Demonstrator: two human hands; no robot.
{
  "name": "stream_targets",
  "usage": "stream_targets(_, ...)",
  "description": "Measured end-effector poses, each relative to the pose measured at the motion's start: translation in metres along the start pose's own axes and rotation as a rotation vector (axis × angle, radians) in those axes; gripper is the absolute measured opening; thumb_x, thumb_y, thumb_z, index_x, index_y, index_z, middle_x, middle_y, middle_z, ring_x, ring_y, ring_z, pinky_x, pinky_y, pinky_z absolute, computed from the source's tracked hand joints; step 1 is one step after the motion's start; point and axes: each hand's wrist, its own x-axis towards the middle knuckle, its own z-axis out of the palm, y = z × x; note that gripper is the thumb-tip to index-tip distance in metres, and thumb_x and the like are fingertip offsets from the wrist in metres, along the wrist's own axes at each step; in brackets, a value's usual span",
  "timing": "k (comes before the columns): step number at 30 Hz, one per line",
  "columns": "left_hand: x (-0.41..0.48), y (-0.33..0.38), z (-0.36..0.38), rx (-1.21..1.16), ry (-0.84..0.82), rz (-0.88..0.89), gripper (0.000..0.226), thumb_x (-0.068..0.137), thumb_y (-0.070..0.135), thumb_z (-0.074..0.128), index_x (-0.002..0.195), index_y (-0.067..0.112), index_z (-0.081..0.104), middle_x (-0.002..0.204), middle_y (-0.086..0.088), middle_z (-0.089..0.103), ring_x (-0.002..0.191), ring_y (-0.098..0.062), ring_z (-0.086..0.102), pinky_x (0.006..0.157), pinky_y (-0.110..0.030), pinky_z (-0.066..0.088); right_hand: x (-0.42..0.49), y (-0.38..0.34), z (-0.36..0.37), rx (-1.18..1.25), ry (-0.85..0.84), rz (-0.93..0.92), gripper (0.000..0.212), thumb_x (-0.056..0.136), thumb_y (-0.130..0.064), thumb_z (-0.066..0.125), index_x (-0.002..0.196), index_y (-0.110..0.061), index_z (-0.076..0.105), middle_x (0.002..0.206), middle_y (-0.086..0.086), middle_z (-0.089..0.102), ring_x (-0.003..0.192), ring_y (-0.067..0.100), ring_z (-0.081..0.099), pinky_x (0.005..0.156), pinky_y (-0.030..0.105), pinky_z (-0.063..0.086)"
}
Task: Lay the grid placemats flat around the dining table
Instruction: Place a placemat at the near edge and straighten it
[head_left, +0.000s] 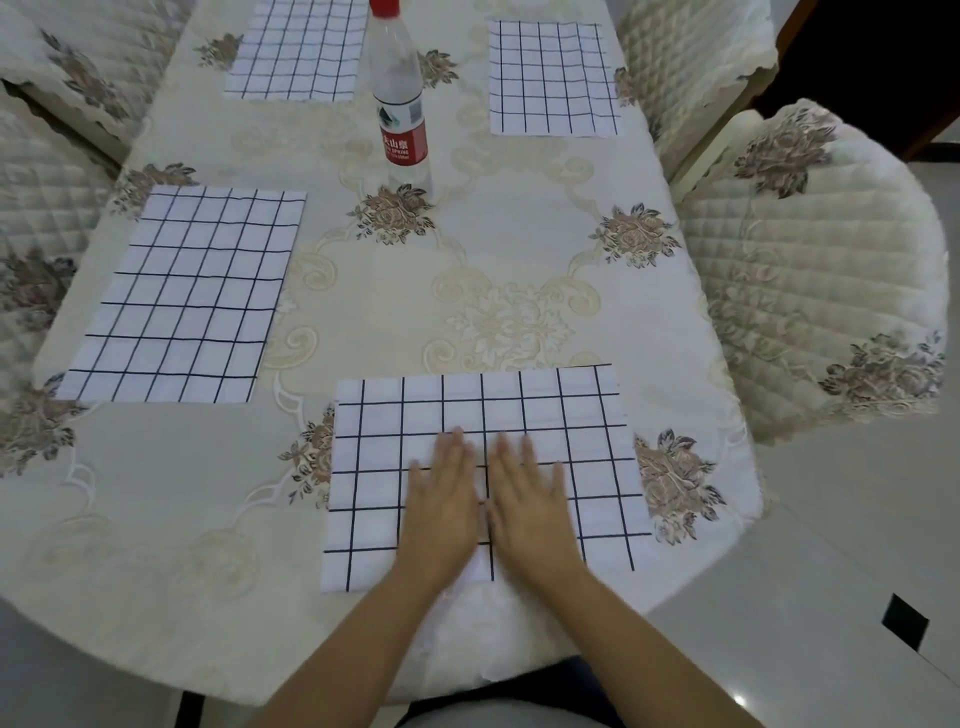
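Several white placemats with a dark grid lie flat on the dining table (156, 519), which wears a cream floral cloth. The nearest placemat (571, 415) lies at the table's front edge. My left hand (441, 504) and my right hand (530, 509) press flat on its middle, side by side, fingers straight. Another placemat (182, 296) lies at the left side. Two more lie at the far end, one far left (296, 49) and one far right (553, 78).
A clear plastic water bottle (397, 88) with a red cap and red label stands upright in the far middle of the table. Quilted floral chairs stand at the right (810, 260), far right (691, 52) and left (47, 171). Pale floor tiles show at right.
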Motion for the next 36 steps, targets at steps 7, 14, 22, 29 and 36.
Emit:
stream_targets(7,0.006,-0.012,-0.01,0.015,-0.088,-0.116,0.056,0.089,0.035,0.03,0.142,0.017,0.032,0.151,-0.006,0.033,0.14,-0.021,0.019,0.104,-0.055,0.032,0.013,0.043,-0.006,-0.074,-0.052,0.053,0.057,0.094,-0.037,0.025,0.148,-0.023,0.017,0.157,-0.009,0.005,0.145,0.012,-0.012,0.111,0.047,0.007)
stream_targets(14,0.013,-0.09,-0.024,0.062,-0.032,-0.307,0.056,0.089,0.033,0.028,0.138,0.008,0.041,0.146,-0.016,0.038,0.135,-0.033,0.035,0.101,-0.06,0.031,0.031,0.105,-0.036,-0.117,-0.055,0.284,0.055,0.092,-0.033,0.026,0.14,-0.01,0.037,0.148,0.005,0.036,0.134,0.033,0.037,0.097,0.061,0.036)
stream_targets(22,0.081,-0.007,-0.021,0.052,-0.158,-0.082,0.052,0.083,0.023,0.033,0.125,0.002,0.055,0.133,-0.015,0.055,0.12,-0.031,0.055,0.084,-0.056,0.051,0.078,0.012,-0.022,0.017,-0.154,0.02,0.053,0.085,-0.024,0.034,0.133,-0.005,0.047,0.139,0.012,0.05,0.126,0.034,0.049,0.091,0.057,0.044)
stream_targets(29,0.063,-0.052,-0.022,0.043,-0.096,-0.181,0.054,0.089,0.031,0.03,0.139,0.015,0.041,0.147,-0.008,0.04,0.134,-0.03,0.04,0.1,-0.057,0.035,0.084,0.058,-0.026,0.01,-0.187,0.092,0.06,0.091,-0.042,0.011,0.148,-0.025,0.014,0.153,-0.013,0.002,0.144,0.015,0.002,0.115,0.047,0.007)
stream_targets(36,0.043,-0.105,-0.033,0.12,-0.056,-0.324,0.054,0.089,0.027,0.027,0.135,0.004,0.044,0.144,-0.016,0.042,0.131,-0.038,0.041,0.095,-0.062,0.035,0.078,0.094,-0.042,-0.042,-0.173,0.309,0.066,0.087,-0.043,-0.001,0.148,-0.019,0.007,0.156,-0.005,0.005,0.145,0.026,0.008,0.112,0.056,0.01)
